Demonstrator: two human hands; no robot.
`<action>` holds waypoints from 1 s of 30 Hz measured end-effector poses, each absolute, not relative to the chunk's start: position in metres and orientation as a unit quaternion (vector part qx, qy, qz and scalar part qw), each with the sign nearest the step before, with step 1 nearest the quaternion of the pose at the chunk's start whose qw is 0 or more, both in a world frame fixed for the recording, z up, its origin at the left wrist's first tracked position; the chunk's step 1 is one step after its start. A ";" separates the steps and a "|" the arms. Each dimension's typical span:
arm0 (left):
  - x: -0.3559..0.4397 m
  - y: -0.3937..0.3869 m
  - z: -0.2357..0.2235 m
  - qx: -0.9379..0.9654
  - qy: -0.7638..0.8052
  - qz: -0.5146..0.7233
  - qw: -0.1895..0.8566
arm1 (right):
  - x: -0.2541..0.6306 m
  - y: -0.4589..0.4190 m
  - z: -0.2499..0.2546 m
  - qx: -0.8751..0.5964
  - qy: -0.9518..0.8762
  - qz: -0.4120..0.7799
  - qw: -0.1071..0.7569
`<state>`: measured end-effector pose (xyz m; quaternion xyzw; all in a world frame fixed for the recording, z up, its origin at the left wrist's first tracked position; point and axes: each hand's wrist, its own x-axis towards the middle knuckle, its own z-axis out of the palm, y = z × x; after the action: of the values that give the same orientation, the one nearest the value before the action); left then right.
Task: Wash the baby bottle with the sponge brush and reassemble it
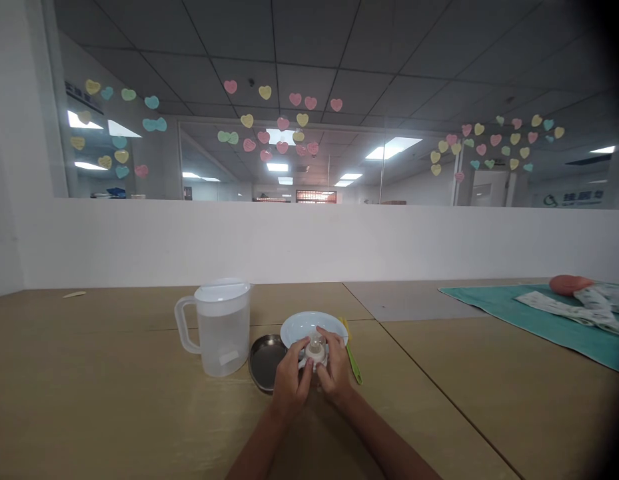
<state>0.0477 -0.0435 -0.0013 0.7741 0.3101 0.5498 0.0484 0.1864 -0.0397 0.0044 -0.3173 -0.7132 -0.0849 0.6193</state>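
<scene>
Both my hands are wrapped around a baby bottle (316, 352) with a white collar and a clear dome-shaped top. My left hand (292, 375) grips it from the left, the thumb pressed near the collar. My right hand (336, 371) holds the other side, one finger up by the clear top. The lower part of the bottle is mostly hidden by the hands. Just behind it sits a white bowl (302, 321). A dark metal tray (265, 363) lies beside my left hand. To the right of my right hand rests a green-handled utensil (356, 368) with a yellow end.
A clear plastic pitcher (224, 333) with a white lid stands left of the tray. At the far right, a teal mat (494, 303) bears a patterned cloth (554, 310) and a reddish-orange rounded object (569, 285). A white wall (289, 243) with windows above bounds the table's back.
</scene>
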 end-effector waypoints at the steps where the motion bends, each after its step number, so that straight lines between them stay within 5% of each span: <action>1: 0.048 -0.044 -0.001 0.773 0.307 0.553 0.052 | 0.186 -0.040 0.004 -0.317 -0.710 -0.084 0.623; 20: 0.047 -0.043 -0.005 0.765 0.296 0.564 0.096 | 0.184 -0.037 -0.002 -0.328 -0.711 -0.120 0.610; 25: 0.045 -0.036 -0.003 0.668 0.281 0.658 0.204 | 0.193 -0.038 -0.002 -0.327 -0.735 -0.176 0.567; 30: 0.035 -0.030 0.002 0.592 0.294 0.721 0.206 | 0.196 -0.040 0.003 -0.332 -0.737 -0.162 0.566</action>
<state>0.0352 -0.0297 0.0017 0.5924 0.2940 0.7213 0.2059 0.1960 -0.0398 0.0029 -0.3320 -0.7367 -0.1623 0.5663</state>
